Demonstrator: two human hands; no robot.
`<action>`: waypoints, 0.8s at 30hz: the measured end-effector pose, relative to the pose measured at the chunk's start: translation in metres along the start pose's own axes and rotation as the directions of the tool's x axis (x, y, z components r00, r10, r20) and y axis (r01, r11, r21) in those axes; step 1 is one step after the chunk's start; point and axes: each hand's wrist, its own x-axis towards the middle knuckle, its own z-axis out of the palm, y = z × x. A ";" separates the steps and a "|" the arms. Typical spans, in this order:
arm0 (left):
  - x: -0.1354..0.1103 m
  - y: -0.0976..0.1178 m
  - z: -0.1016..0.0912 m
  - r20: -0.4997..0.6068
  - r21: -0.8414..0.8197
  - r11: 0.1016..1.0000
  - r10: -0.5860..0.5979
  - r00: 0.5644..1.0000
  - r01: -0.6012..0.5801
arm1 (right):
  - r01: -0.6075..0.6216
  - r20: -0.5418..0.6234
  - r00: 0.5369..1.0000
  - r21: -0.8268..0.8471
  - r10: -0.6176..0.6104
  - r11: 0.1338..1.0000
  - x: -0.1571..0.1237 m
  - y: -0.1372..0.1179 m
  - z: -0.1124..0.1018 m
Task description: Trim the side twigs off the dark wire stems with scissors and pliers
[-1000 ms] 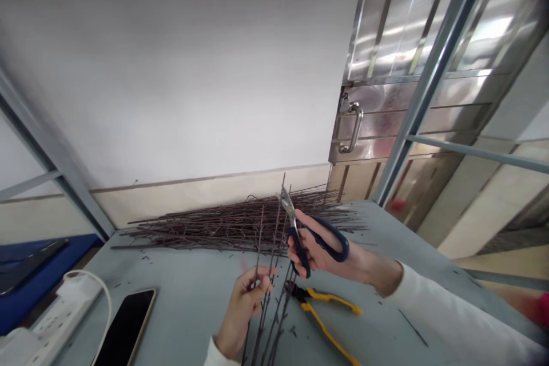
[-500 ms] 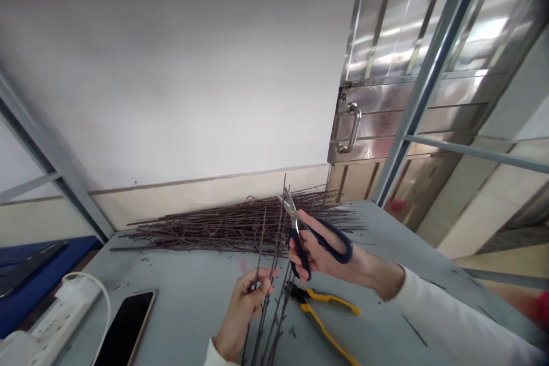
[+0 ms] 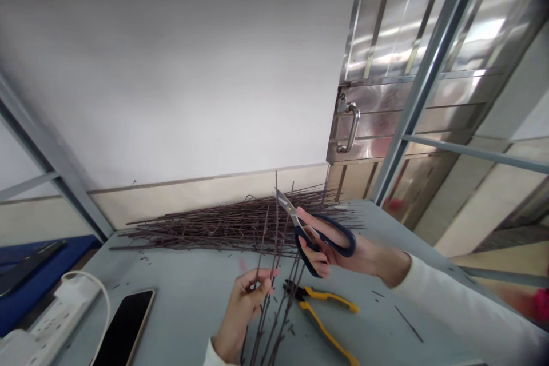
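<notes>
Several thin dark twigs [image 3: 261, 320] stand upright, pinched between the thumb and fingers of my left hand [image 3: 244, 306]. My right hand [image 3: 326, 246] is wrapped round the dark blue handles of a pair of scissors [image 3: 293, 211]. The scissor blades point up and left and meet one twig near its top; whether they cut into it I cannot tell. Behind both hands, a long pile of twigs [image 3: 206, 227] lies along the wall. Pliers with yellow handles [image 3: 323, 323] rest spread on the table, below my right hand.
On the left of the grey table [image 3: 180, 297] lie a phone [image 3: 128, 329] and a white power strip [image 3: 55, 320] with a cable. Loose twig scraps [image 3: 409, 323] are scattered at the right. Metal frame posts [image 3: 412, 114] rise at both sides, with a steel door [image 3: 377, 120] behind.
The scissors have tilted further left and opened wider at the handles, with my right hand slightly farther right. The twig tops have shifted a little; my left hand has hardly moved.
</notes>
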 end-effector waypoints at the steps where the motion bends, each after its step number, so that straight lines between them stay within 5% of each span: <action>1: 0.000 0.000 0.000 -0.004 0.003 1.000 0.003 1.000 -0.003 | -0.038 -0.023 0.999 -0.017 0.038 0.999 0.001 -0.003 0.003; 8: -0.001 -0.002 -0.004 0.013 -0.028 1.000 0.009 1.000 -0.009 | -0.035 -0.217 0.976 -0.247 -0.020 0.968 0.000 -0.010 0.016; 19: -0.005 0.000 -0.006 -0.007 -0.138 0.990 -0.013 1.000 0.011 | 0.000 -0.402 0.902 -0.365 -0.157 0.931 -0.010 -0.003 0.014; 24: -0.008 0.004 -0.002 0.011 -0.165 0.986 -0.025 1.000 0.026 | -0.027 -0.316 0.925 -0.604 -0.209 0.797 -0.015 0.001 0.007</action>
